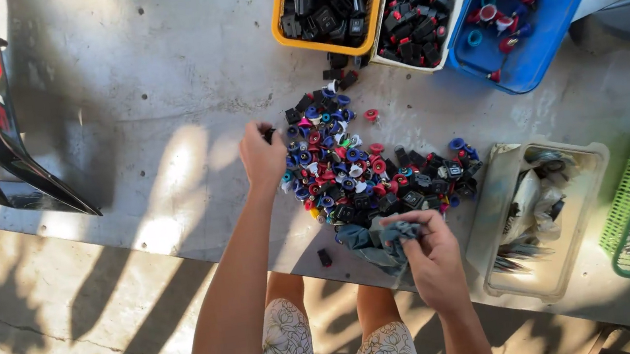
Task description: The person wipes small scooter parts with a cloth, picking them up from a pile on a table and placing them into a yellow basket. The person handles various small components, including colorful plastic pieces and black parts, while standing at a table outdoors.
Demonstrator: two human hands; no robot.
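- Head view: left hand (pixel 262 157) pinches a small black plastic cap (pixel 270 134) at the left edge of the heap of small red, blue and black plastic caps (pixel 366 167) on the grey metal tabletop (pixel 159 84).
- Right hand (pixel 433 254) is closed on a crumpled grey-blue cloth (pixel 375 240) at the heap's near edge.
- Caps look light, rigid and smooth, likely slippery; a fingertip pinch across the rim suits them.
- Cloth is soft and limp and bunches anywhere.
- Yellow plastic bin (pixel 281 21) and blue plastic tub (pixel 558 3) hold similar pieces.
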